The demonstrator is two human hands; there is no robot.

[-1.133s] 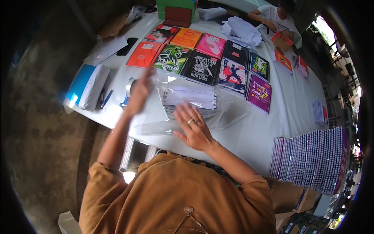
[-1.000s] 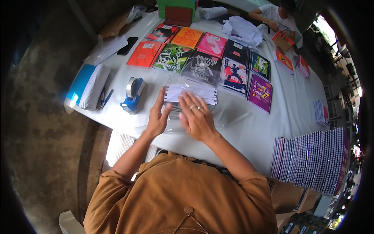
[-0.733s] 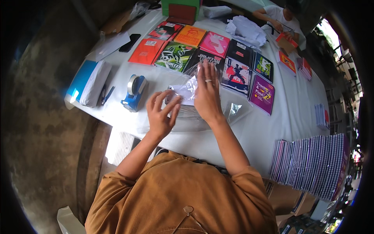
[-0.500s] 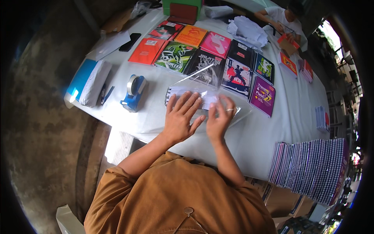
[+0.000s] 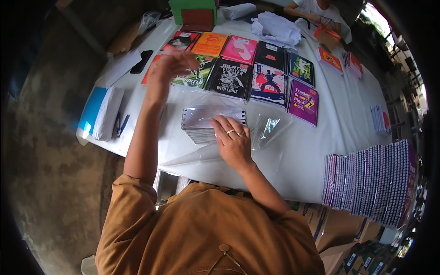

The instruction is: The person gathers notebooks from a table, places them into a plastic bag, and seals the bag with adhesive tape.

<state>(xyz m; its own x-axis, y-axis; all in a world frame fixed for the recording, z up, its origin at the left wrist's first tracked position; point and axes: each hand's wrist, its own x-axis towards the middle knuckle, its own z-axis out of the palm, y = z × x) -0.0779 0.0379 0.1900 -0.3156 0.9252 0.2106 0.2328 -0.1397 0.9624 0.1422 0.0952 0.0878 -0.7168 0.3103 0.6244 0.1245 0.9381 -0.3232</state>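
A small stack of spiral notebooks [image 5: 195,120] lies on the table in front of me, pale side up, with black binding marks at its edges. Clear plastic film [image 5: 271,130] spreads under and around it. My right hand [image 5: 233,137] rests on the stack's right part, fingers laid flat over the film. My left hand [image 5: 176,65] is raised over the notebooks at the far left, nearest a green soccer notebook [image 5: 197,75]. Motion smears its fingers, and I see nothing clearly in it. The left forearm covers where the blue tape dispenser stood.
Colourful notebooks [image 5: 229,78] lie in rows beyond the film. A tall stack of notebooks [image 5: 366,181] stands at the near right edge. On the left are a phone [image 5: 141,62], pens [image 5: 123,125] and a white wrapped bundle [image 5: 109,114]. Another person [image 5: 316,13] sits at the far right.
My left hand has lifted off the stack and swung up and left. My right hand has shifted left and down onto the stack. The view has shifted slightly.
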